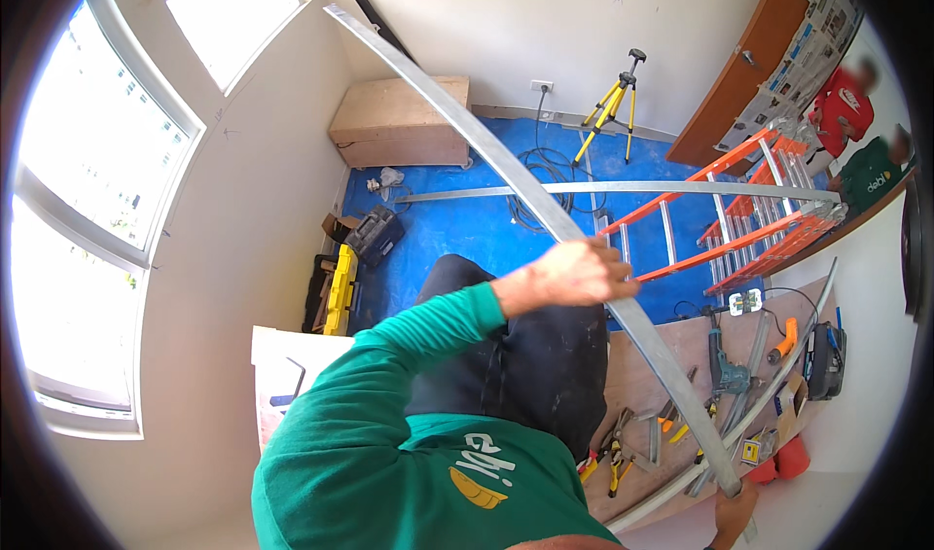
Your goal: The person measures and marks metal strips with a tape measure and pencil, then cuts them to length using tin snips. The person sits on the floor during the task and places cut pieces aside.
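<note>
A long, flat grey metal channel [467, 132] runs slantwise across the view, from the far wall down to the lower right. My left hand [582, 273] is closed round it near its middle, the green-sleeved arm reaching across my body. At its near end, my right hand [736, 513] grips the channel low by the workbench [652, 355]; part of that hand is cut off by the picture's edge. Below the channel on the bench lie pliers [619, 467], a teal power drill [725, 365] and several other hand tools.
A second metal channel [623, 189] reaches over to an orange ladder [671, 234]. Blue sheeting [438, 248] covers the floor. Beyond stand a yellow tripod [611, 112] and a wooden box [399, 122]. Two people, in a red shirt [843, 112] and a green shirt [866, 176], are at far right.
</note>
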Demonstrator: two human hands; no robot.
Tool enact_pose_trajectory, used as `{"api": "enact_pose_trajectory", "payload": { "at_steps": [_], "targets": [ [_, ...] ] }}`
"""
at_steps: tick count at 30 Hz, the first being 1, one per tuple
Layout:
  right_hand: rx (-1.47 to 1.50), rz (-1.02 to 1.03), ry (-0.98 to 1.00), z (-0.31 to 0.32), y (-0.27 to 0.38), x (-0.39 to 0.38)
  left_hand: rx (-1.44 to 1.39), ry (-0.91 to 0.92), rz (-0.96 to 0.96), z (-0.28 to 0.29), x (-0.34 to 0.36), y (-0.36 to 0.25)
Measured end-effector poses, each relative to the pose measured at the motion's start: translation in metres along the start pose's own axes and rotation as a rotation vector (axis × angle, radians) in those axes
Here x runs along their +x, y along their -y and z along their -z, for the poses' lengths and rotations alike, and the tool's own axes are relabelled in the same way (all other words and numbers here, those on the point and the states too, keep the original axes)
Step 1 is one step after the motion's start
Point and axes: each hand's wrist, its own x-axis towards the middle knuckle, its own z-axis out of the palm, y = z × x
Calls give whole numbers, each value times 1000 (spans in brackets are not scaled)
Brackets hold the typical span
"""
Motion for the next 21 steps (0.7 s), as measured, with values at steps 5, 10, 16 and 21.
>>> {"api": "enact_pose_trajectory", "payload": {
  "at_steps": [5, 10, 16, 21],
  "targets": [
    [24, 52, 33, -27, 9, 7, 86, 124, 84, 41, -59, 75],
    [154, 138, 114, -43, 130, 30, 135, 200, 233, 85, -128, 156],
    [357, 293, 154, -64, 281, 39, 229, 276, 500, 131, -214, 243],
    [416, 326, 268, -91, 373, 37, 502, 77, 746, 134, -288, 293]
  ]
}}
